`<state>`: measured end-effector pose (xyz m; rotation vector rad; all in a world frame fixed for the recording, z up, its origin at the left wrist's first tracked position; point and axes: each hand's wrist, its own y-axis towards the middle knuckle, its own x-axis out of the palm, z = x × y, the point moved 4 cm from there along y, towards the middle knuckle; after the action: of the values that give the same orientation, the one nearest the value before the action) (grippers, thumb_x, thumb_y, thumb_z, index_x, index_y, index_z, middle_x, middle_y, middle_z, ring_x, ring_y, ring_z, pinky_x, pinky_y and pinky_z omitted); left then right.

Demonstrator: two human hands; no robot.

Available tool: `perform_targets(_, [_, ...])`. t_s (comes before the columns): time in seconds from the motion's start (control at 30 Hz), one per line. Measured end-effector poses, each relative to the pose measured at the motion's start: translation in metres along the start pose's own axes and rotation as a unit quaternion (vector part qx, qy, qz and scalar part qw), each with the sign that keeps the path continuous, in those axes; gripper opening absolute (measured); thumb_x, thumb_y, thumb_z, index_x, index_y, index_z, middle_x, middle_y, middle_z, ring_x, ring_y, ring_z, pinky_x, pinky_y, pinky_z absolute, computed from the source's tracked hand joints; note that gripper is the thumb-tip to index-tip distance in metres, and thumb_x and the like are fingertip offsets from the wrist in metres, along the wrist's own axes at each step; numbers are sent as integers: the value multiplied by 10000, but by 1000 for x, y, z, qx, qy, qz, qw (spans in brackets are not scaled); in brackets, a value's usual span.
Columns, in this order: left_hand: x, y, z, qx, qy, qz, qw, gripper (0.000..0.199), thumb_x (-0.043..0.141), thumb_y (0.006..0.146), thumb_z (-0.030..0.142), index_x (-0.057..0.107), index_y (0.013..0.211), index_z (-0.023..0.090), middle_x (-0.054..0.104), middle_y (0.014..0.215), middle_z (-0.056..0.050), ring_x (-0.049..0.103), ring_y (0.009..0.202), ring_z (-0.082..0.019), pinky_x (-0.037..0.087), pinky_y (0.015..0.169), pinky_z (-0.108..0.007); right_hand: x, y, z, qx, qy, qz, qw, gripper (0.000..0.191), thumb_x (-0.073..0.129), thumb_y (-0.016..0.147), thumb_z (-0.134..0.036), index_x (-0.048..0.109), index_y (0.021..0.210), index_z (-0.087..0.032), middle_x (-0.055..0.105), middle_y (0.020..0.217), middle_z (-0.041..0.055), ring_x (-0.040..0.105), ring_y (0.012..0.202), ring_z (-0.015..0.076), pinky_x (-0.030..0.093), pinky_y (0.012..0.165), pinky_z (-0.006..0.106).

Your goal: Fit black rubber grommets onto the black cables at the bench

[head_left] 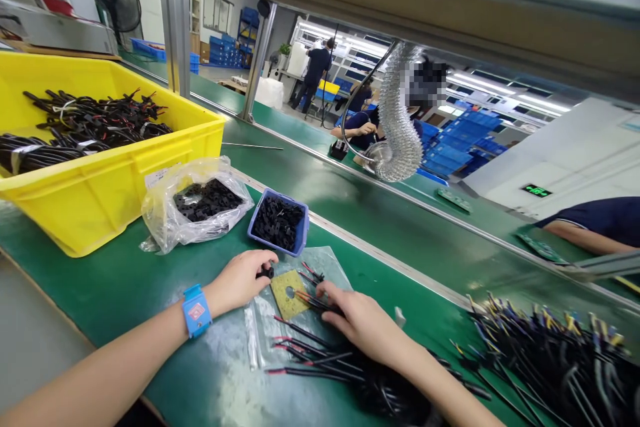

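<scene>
Hands meeting around a small pad

The left hand (245, 280) is holding a black part (267, 273) at its fingertips, its grip closing narrowly on it. The right hand (357, 320) is pinching a black cable (320, 303), whose orange-red ends are lying over the yellow pad (289, 311). The pad is resting on a flat bag (327, 260) on the table (205, 360), between the two hands.

Behind the left hand, the tub (302, 233) is standing near, leaving a thin gap; the open bag (160, 210) is sitting just beside it. Farther left, the yellow bin (125, 190) is walling off that side, while green surface is stretching between it and the left forearm. The table's near edge is slanting under that forearm. The metal rail (370, 250) is bounding the far side. Wires (385, 387) are crowding under the right forearm, and a second pile (560, 360) is filling the right.
</scene>
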<state>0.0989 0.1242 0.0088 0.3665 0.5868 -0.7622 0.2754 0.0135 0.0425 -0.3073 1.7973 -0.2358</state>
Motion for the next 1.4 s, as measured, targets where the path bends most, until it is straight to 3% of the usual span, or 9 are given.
perform_targets(0.13, [-2,0,-1,0,-19,8,1000,325,539,649,33,598,935,176,620,862,-4,504,677,-129,402,639,-226,0,-3,-3,-36,58,4,998,243,473,731,-96,443,935,-225,564,760,-21,509,676,150,366,614,240])
perform_targets(0.3, [-1,0,0,-2,-10,5,1000,244,518,674,44,629,848,174,641,827,-10,535,719,-148,416,677,-241,-7,-6,-1,-47,108,1,993,95,466,761,-132,484,803,-216,542,731,-26,474,651,136,379,614,233])
perform_targets(0.5, [-2,-3,6,42,0,43,998,220,507,750,88,630,904,186,641,919,-34,554,886,-184,426,822,-298,-3,-2,0,-31,89,20,995,263,418,860,-187,576,1068,-213,624,1006,56,559,917,201,411,813,309])
perform_targets(0.73, [-9,-7,17,73,-7,73,995,258,436,764,47,630,899,151,574,886,-43,557,778,-148,442,739,-256,4,-5,-11,-34,1,21,999,370,327,893,-161,535,1195,-204,588,900,76,583,771,186,449,699,281])
perform_targets(0.87, [-4,-10,21,95,-10,58,994,279,420,765,31,613,916,165,548,884,-35,535,728,-128,438,686,-232,2,-7,-8,-34,74,40,996,370,347,884,-161,465,1231,-209,607,1032,75,582,906,187,442,792,292])
perform_targets(0.97, [4,-10,24,114,-13,28,993,295,414,802,49,582,1005,182,548,932,-41,546,809,-143,445,740,-238,0,-8,-1,1,108,71,992,283,388,854,-154,530,1091,-215,644,971,41,604,853,183,456,748,284])
perform_targets(1.1, [12,-10,29,127,26,-9,991,289,383,852,64,559,1034,204,546,953,-39,549,841,-155,451,751,-250,-3,-10,1,-3,119,97,988,231,417,841,-169,594,981,-214,667,936,26,618,838,179,457,743,271])
perform_targets(1.4, [15,-11,33,145,54,-14,988,284,361,866,56,563,1009,194,550,912,-38,542,822,-152,462,732,-247,5,-2,-4,3,-1,54,999,242,376,845,-104,564,969,-191,667,780,30,629,697,177,421,588,235])
